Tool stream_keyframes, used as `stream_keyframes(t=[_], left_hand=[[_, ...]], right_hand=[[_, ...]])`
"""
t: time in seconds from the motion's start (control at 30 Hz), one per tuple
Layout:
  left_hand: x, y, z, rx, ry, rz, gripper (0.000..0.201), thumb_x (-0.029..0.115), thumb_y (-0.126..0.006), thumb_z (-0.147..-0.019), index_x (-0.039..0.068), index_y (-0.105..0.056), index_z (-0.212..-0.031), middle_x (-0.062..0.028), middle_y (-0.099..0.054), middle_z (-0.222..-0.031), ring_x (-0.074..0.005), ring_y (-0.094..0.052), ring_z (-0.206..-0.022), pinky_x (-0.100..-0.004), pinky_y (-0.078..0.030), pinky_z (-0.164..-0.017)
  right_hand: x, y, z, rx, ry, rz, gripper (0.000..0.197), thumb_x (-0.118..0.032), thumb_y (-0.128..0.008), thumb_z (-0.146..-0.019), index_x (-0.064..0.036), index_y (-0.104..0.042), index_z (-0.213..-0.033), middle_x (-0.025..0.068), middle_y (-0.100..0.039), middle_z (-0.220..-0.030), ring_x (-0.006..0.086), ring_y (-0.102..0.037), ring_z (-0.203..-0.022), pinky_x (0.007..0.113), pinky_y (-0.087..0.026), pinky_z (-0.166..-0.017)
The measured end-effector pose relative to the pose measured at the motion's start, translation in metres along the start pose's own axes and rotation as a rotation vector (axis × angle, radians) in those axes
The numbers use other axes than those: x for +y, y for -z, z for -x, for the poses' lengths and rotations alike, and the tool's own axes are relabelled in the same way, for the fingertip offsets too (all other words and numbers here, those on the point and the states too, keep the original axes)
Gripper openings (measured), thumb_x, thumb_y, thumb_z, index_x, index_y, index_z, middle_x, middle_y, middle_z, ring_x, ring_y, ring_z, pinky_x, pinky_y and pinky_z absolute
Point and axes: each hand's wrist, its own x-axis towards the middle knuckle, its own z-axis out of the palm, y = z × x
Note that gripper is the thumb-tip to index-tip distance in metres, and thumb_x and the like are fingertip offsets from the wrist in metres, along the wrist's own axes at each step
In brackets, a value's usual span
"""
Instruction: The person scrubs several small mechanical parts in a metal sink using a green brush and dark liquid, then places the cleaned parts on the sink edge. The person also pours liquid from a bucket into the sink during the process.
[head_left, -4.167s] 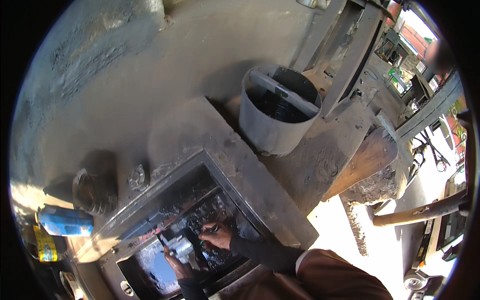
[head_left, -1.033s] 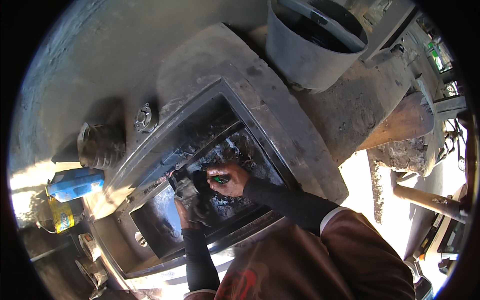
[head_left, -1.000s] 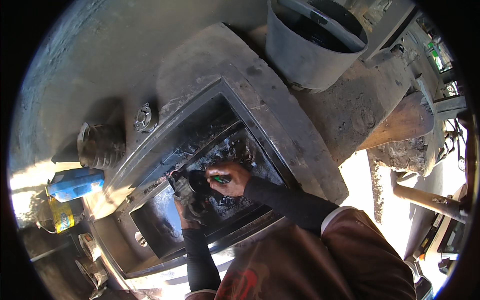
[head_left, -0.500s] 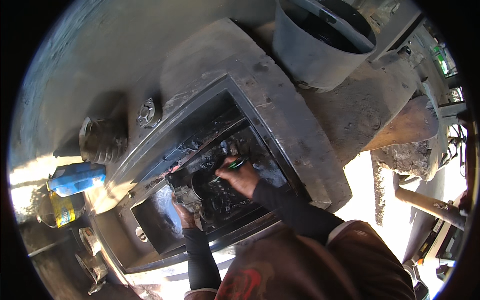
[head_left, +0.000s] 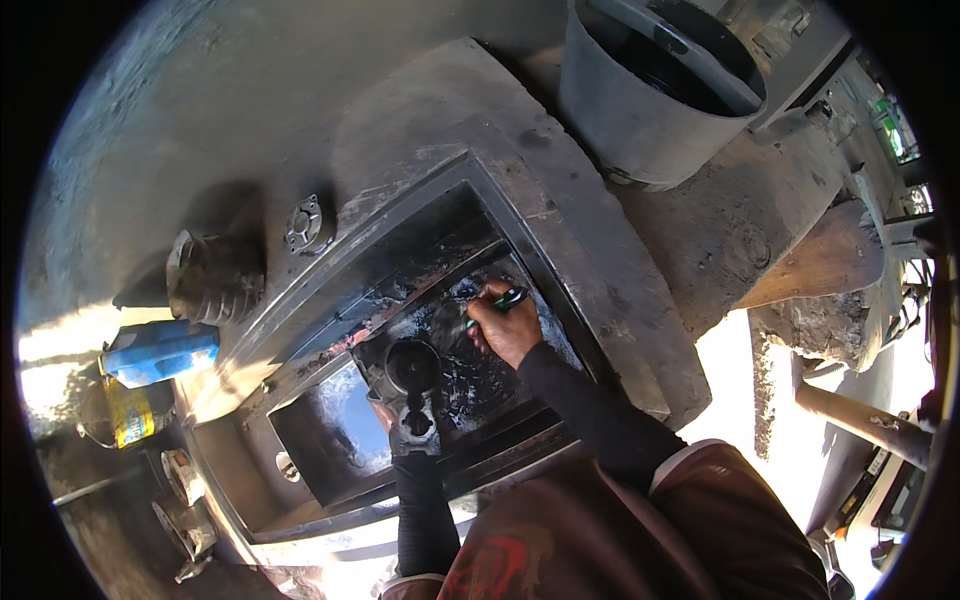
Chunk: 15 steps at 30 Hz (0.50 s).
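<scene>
My left hand [head_left: 384, 412] grips a grey metal machine housing [head_left: 418, 428] with a dark round opening, held over a dark metal wash tray [head_left: 290, 440]. Most of those fingers are hidden behind the part. To its right, my right hand [head_left: 512, 330] is closed around a green-handled brush [head_left: 513, 297]. The dark, blurred brush head seems to point left toward the housing, apart from its rim. Beneath both hands, the tray's bottom is black and wet, with pale foamy patches.
A big grey metal bucket [head_left: 650, 140] stands at the back right. Left of the tray are a small round metal part [head_left: 309, 225], a dark ribbed metal piece [head_left: 212, 280], a blue jug [head_left: 160, 353] and a yellow-labelled container [head_left: 130, 412]. A log [head_left: 825, 255] lies on the right.
My left hand has tipped the housing so its round opening faces up. My right hand has moved up and right with the brush, away from the housing.
</scene>
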Motion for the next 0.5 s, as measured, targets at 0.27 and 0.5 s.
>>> stream_keyframes(t=[0.27,0.5], left_hand=[[0.006,-0.012,0.013,0.074,-0.133,-0.082,0.045,0.040,-0.047,-0.100,0.001,-0.058,-0.120,-0.0127,-0.067,-0.112,-0.0232,-0.068,-0.101,-0.0402,-0.058,-0.087],[0.037,-0.011,-0.002,0.006,0.013,0.120,0.043,0.040,-0.051,-0.099,0.003,-0.059,-0.120,-0.0088,-0.067,-0.109,-0.0208,-0.068,-0.099,-0.0389,-0.057,-0.087]], right_hand=[[0.103,0.001,-0.031,0.068,0.348,1.048,0.033,-0.029,-0.065,-0.087,-0.0102,-0.067,-0.115,0.0155,-0.069,-0.102,0.0322,-0.066,-0.099,0.040,-0.052,-0.087],[0.019,0.023,-0.016,-0.187,0.091,0.486,0.022,-0.026,-0.071,-0.085,-0.0059,-0.070,-0.093,0.0065,-0.071,-0.084,0.0177,-0.068,-0.080,0.033,-0.053,-0.074]])
